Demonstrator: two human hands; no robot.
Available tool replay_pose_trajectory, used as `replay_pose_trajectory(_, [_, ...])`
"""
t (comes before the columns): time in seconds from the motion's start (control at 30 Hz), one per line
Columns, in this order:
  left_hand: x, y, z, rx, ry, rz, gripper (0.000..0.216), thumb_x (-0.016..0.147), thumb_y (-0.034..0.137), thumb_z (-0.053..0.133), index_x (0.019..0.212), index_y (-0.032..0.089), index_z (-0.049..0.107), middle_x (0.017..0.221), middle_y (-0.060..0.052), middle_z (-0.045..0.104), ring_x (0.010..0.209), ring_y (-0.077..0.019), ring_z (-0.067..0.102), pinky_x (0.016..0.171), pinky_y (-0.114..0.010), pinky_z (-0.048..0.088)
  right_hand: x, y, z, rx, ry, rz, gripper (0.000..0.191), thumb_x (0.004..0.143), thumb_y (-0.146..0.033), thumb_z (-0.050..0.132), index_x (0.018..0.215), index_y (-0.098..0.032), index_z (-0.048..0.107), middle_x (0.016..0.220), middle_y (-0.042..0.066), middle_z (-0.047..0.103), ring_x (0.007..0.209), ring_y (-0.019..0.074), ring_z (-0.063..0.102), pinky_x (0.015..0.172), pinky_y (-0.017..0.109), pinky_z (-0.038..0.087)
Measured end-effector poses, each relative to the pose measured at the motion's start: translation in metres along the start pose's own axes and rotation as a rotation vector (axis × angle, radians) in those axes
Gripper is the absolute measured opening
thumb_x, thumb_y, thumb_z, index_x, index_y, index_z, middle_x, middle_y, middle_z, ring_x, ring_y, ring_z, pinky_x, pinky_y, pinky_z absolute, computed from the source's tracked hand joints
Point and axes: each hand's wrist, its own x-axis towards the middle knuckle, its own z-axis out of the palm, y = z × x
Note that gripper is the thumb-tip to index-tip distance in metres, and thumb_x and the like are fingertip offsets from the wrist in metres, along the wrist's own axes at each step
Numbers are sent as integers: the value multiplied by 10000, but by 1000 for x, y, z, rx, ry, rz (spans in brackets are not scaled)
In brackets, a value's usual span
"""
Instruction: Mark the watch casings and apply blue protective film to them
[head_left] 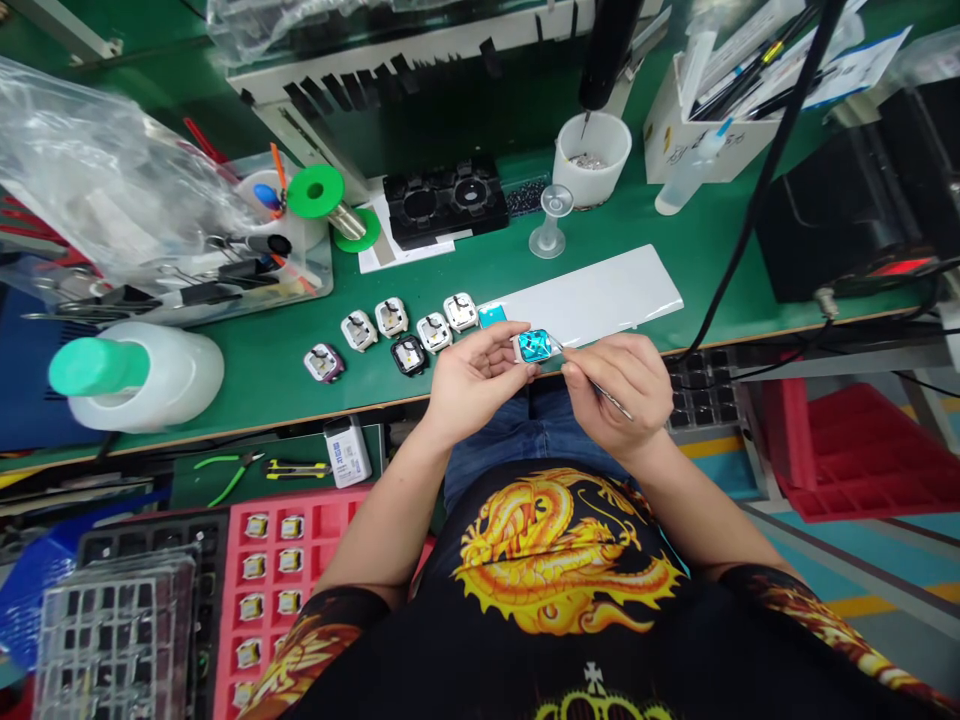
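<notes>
My left hand [476, 378] pinches a small square white part with a shiny blue face [533, 346] just over the front edge of the green bench. My right hand [621, 388] is closed round thin metal tweezers [600, 388] whose tip touches the part's right side. Another blue-faced piece [493, 316] lies on the mat just behind. Several small white and dark square housings [405, 330] sit in a row to the left of my hands.
A white flat plate [600, 295] lies behind my hands. A white bottle with a green cap [135, 375] lies at left. A red tray of parts [274, 590] and pliers [229, 475] sit on a lower shelf. A white cup [592, 158] and black fixture [446, 200] stand further back.
</notes>
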Motion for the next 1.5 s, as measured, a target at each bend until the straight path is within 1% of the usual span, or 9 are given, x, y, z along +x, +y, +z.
replay_pose_trajectory(0.17, [0,0,1,-27,-6,5,470,813,209,934,1263,200,800,990,-38,835,840,-151,796,838,-283,716,0,0,-1,-3,0,-18,239,995,-119,760,1210,-224,760,958,36,828,823,209,730,795,397,628])
replay_pose_trajectory(0.3, [1,-1,2,-42,1,19,470,804,186,939,1253,200,803,976,-30,832,825,-131,786,818,-245,701,-1,-1,-3,-14,-1,-23,267,984,-111,766,1223,-231,763,966,32,833,827,212,737,786,396,626])
replay_pose_trajectory(0.53, [2,-3,1,-12,-5,7,508,794,243,946,1274,181,789,998,-53,828,859,-174,796,832,-316,718,-1,1,0,-21,0,-25,284,995,-135,758,1259,-243,757,975,29,830,848,210,726,806,396,619])
replay_pose_trajectory(0.8, [2,-2,4,-12,32,16,504,761,197,941,1244,189,799,1008,-45,838,870,-167,804,827,-291,715,1,-2,-4,-23,-20,-44,250,970,-91,764,1184,-219,746,946,30,823,814,206,717,797,388,619])
replay_pose_trajectory(0.9, [2,-4,5,-7,43,12,506,757,205,940,1243,191,798,993,-42,834,865,-176,807,830,-311,721,-1,-5,-8,-17,-37,-37,235,966,-90,764,1167,-210,747,930,35,818,811,209,715,789,389,622])
replay_pose_trajectory(1.0, [1,-5,5,-6,46,3,505,768,209,936,1251,188,791,1003,-46,833,873,-177,807,844,-319,725,-3,-8,-11,-21,-41,-26,217,978,-103,755,1162,-218,746,922,31,812,806,202,705,787,382,624])
replay_pose_trajectory(1.13, [1,-6,5,2,61,21,492,794,222,932,1262,185,783,1022,-48,832,890,-170,805,847,-305,724,-5,-10,-12,-16,-39,-32,209,958,-79,776,1137,-186,754,903,52,805,801,207,699,786,385,627])
replay_pose_trajectory(1.3, [2,-8,5,7,54,29,514,788,224,930,1276,180,777,1023,-51,835,868,-168,807,824,-297,719,-6,-9,-8,-16,-15,-18,229,959,-66,773,1153,-186,759,936,59,822,816,213,720,804,388,628])
replay_pose_trajectory(1.5, [1,-8,3,27,37,29,504,802,244,929,1279,181,780,1030,-56,834,909,-176,807,853,-306,718,-4,-2,2,-31,10,-25,232,997,-105,747,1203,-210,755,962,46,827,840,210,736,826,391,635])
